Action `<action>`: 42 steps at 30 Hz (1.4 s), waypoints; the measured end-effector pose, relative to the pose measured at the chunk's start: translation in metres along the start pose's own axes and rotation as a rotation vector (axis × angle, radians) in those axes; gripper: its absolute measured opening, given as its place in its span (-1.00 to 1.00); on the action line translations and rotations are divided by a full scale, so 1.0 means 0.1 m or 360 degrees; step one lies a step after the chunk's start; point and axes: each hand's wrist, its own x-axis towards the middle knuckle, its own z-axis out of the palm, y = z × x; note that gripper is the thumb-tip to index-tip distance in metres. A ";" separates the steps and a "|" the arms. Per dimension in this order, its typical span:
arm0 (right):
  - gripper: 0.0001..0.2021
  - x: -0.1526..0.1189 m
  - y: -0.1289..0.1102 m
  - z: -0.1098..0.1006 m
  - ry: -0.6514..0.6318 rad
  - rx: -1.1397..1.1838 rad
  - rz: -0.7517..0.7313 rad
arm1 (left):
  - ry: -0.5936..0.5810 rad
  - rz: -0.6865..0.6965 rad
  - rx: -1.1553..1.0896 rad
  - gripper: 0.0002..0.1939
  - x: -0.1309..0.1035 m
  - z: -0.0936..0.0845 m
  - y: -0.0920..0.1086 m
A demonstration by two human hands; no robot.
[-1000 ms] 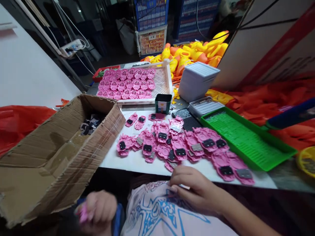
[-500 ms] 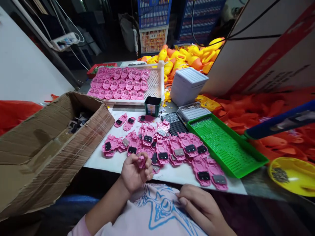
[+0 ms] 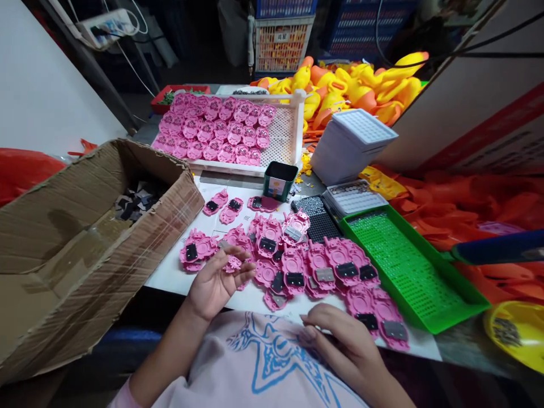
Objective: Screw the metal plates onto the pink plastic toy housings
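My left hand (image 3: 215, 283) is raised palm up over the near edge of the table, fingers loosely bent. A small pink toothed plastic piece (image 3: 232, 264) shows between its thumb and fingers. My right hand (image 3: 346, 343) rests against the shirt at my lap, fingers loosely bent and slightly apart, with nothing visible in them. In front of both hands lies a loose pile of pink plastic housings (image 3: 293, 263). Black or grey plates are fitted on many of them. A few more housings (image 3: 232, 211) lie farther back on the white sheet.
An open cardboard box (image 3: 170, 198) holding dark scraps stands at left. Behind is a white crate (image 3: 289, 130) with rows of pink housings. A dark green cup (image 3: 280, 181), a black tray (image 3: 318, 218), a green tray (image 3: 425, 277) and a yellow bowl (image 3: 518, 334) sit rightward.
The fingers of my left hand have loosened and spread, and the hand has moved slightly left. My right hand has stayed at my lap. The camera view has shifted.
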 end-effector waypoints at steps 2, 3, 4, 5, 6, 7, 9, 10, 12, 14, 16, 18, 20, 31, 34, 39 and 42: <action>-0.81 0.16 -0.03 0.01 0.0065 -0.0126 -0.0123 | -0.0057 -0.0101 -0.0057 -0.77 0.03 0.06 -0.03; -0.81 0.26 -0.05 0.01 0.0097 -0.0205 -0.0186 | -0.0091 -0.0161 -0.0106 -0.74 0.05 0.10 -0.05; -0.82 0.35 -0.07 0.02 0.0128 -0.0286 -0.0244 | -0.0120 -0.0217 -0.0163 -0.70 0.07 0.15 -0.08; -0.83 0.44 -0.09 0.03 0.0159 -0.0368 -0.0301 | -0.0145 -0.0264 -0.0217 -0.67 0.09 0.21 -0.11; -0.84 0.52 -0.10 0.04 0.0182 -0.0447 -0.0344 | -0.0168 -0.0314 -0.0260 -0.64 0.12 0.27 -0.13; -0.84 0.60 -0.10 0.04 0.0193 -0.0515 -0.0372 | -0.0190 -0.0363 -0.0293 -0.62 0.14 0.33 -0.16; -0.83 0.72 -0.08 0.06 0.0178 -0.0627 -0.0395 | -0.0226 -0.0467 -0.0329 -0.60 0.19 0.43 -0.20; -0.83 0.77 -0.05 0.06 0.0146 -0.0671 -0.0394 | -0.0239 -0.0501 -0.0337 -0.61 0.21 0.46 -0.22; -0.83 0.84 0.00 0.07 0.0042 -0.0741 -0.0373 | -0.0261 -0.0519 -0.0339 -0.61 0.26 0.50 -0.25; -0.85 0.88 0.05 0.08 -0.0080 -0.0780 -0.0333 | -0.0287 -0.0511 -0.0318 -0.60 0.30 0.50 -0.28; -0.87 0.89 0.07 0.10 -0.0156 -0.0779 -0.0277 | -0.0312 -0.0517 -0.0293 -0.60 0.34 0.47 -0.30; -0.88 0.88 0.07 0.12 -0.0180 -0.0746 -0.0202 | -0.0330 -0.0551 -0.0295 -0.62 0.35 0.45 -0.32; -0.90 0.87 0.06 0.15 -0.0178 -0.0671 -0.0126 | -0.0342 -0.0575 -0.0317 -0.64 0.35 0.44 -0.33; -0.93 0.91 0.00 0.15 -0.0231 -0.0611 -0.0097 | -0.0355 -0.0577 -0.0330 -0.67 0.32 0.43 -0.28; -0.92 0.91 -0.03 0.16 -0.0188 -0.0679 -0.0177 | -0.0393 -0.0542 -0.0322 -0.67 0.31 0.44 -0.26; -0.92 0.93 -0.07 0.13 -0.0155 -0.0654 -0.0218 | -0.0294 -0.0676 -0.0510 -0.77 0.31 0.43 -0.24; -0.90 0.97 -0.09 0.11 -0.0086 -0.0596 -0.0262 | -0.0260 -0.0817 -0.0616 -0.78 0.32 0.41 -0.24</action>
